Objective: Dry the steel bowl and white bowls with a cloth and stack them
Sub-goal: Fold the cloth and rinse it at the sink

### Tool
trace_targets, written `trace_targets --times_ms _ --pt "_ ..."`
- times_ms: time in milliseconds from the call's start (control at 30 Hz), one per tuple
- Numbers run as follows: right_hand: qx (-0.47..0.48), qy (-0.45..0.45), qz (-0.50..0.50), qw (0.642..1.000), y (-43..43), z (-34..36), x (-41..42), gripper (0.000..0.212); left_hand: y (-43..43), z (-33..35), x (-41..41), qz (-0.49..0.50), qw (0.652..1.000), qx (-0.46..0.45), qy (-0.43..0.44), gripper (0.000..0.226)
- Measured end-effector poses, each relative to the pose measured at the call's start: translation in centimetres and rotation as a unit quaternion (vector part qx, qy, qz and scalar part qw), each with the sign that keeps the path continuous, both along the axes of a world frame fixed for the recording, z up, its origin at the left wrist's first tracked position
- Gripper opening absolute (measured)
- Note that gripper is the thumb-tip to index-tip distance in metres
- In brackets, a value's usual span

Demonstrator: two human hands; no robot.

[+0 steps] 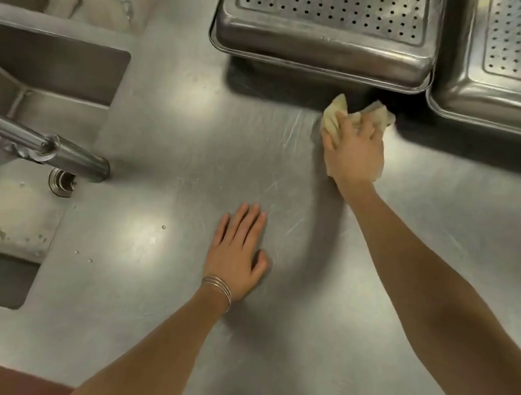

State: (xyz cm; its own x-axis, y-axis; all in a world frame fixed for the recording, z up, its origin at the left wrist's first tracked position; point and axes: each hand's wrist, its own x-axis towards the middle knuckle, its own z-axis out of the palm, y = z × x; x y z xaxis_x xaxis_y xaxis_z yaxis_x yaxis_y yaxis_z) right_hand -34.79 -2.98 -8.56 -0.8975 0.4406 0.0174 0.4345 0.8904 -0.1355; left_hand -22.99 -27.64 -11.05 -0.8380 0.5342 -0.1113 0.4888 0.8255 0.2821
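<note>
Right hand [353, 152] grips cloth [335, 116], fingers curled over bunched part. Cloth pressed on counter [196, 125], just in front of upside-down pan [322, 42] with holes. Left hand [236, 253] flat on counter, fingers straight, holds nothing. No bowls in sight, steel or white; cannot tell where they are. Sink [17, 124] and tap [63, 152] on left. Cloth looks soft, light, floppy: best kept bunched in fist. Bowls likely wet and slippery; white ones may break. Guess: hold by rim, wipe inside first.
</note>
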Motion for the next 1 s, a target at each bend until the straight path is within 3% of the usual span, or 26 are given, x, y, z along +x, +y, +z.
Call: trace_targets --times_ms 133,267,333,467,533,600,700,767,833,933,1000 --pt "0.003 0.016 0.166 0.986 -6.7 -0.2 -3.5 0.046 -0.1 0.0 -0.1 -0.001 1.0 0.006 0.002 0.064" --pt "0.031 0.025 0.394 0.918 -4.4 -0.9 -2.0 0.047 -0.1 0.0 0.0 -0.002 1.0 0.008 -0.009 0.065" --pt "0.042 0.026 0.402 0.914 -2.6 -1.2 -2.5 0.047 -0.1 -0.1 0.0 0.0 1.0 0.008 -0.008 0.065" --pt "0.016 0.024 0.232 0.972 -7.0 -0.1 -7.3 0.049 -0.1 0.0 0.2 0.001 1.0 0.018 -0.009 0.066" --pt "0.015 0.0 0.245 0.969 -10.5 0.6 -9.0 0.049 -0.1 0.0 0.3 0.005 1.0 0.026 -0.011 0.066" --pt "0.009 -0.021 0.319 0.948 -13.1 0.5 -9.0 0.048 -0.1 0.0 0.4 0.005 0.999 0.033 -0.012 0.065" --pt "0.005 -0.023 0.484 0.875 -13.3 -0.1 -5.5 0.056 -0.1 0.2 0.2 0.005 0.999 0.035 -0.014 0.064" --pt "0.029 -0.01 0.524 0.851 -10.7 -0.1 -3.0 0.061 -0.3 0.5 0.3 -0.011 0.999 0.036 -0.018 0.061" --pt "0.033 0.015 0.454 0.89 -7.9 -0.3 -1.9 0.062 -1.5 0.7 0.8 -0.032 0.999 0.044 -0.006 0.058" --pt "-0.027 0.008 0.271 0.962 -9.0 -0.3 -3.1 0.055 -5.3 1.1 4.0 0.019 0.998 0.055 0.009 0.057" --pt "-0.029 -0.005 0.23 0.973 -12.8 0.0 -3.6 0.047 -8.8 1.3 6.9 0.067 0.996 0.058 0.009 0.058"
